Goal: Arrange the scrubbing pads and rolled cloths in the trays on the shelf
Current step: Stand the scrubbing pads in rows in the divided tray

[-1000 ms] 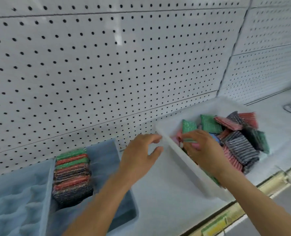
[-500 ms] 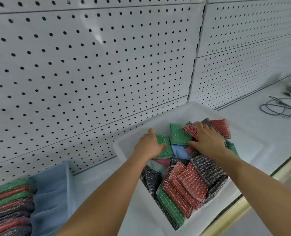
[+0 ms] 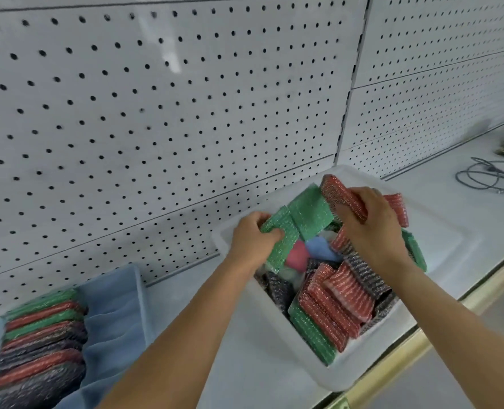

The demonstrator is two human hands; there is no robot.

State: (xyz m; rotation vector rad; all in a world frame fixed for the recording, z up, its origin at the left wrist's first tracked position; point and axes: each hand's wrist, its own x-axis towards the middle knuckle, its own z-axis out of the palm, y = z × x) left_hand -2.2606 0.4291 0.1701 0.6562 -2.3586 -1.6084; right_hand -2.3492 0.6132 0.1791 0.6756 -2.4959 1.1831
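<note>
A white translucent plastic bin (image 3: pixel 274 332) sits on the pale grey shelf (image 3: pixel 457 208), its far edge near the white perforated back panel (image 3: pixel 162 119). It holds a loose heap of glittery mesh scrubbing pads: red pads (image 3: pixel 336 302) stacked on edge near the front, a green pad (image 3: pixel 309 332) leaning against the near wall, dark grey pads (image 3: pixel 366 273) on the right and more dark ones (image 3: pixel 277 287) low on the left. Between them, in the middle of the heap, lie a pink cloth (image 3: pixel 296 256) and a light blue cloth (image 3: pixel 321 249); whether they are rolled cannot be told.

The left hand (image 3: pixel 252 242) is curled round the edge of a green glittery scrubbing pad (image 3: pixel 283 243), thumb on top, holding it over the bin's far left corner. A second green pad (image 3: pixel 311 211) stands just behind it, touching it. The right hand (image 3: pixel 371 231) grips a red glittery scrubbing pad (image 3: pixel 340 196) at the back of the bin, fingers wrapped over its top edge, and another red pad (image 3: pixel 397 208) shows just past the knuckles.

At the lower left, well apart from the bin, stands a pale blue fabric divided tray (image 3: pixel 117 296). One of its compartments holds a neat row of scrubbing pads on edge (image 3: pixel 41 343), green, red and dark grey in turn. The compartment to their right shows only fabric dividers.

Far right on the shelf lies a coiled grey cable (image 3: pixel 481 178).
</note>
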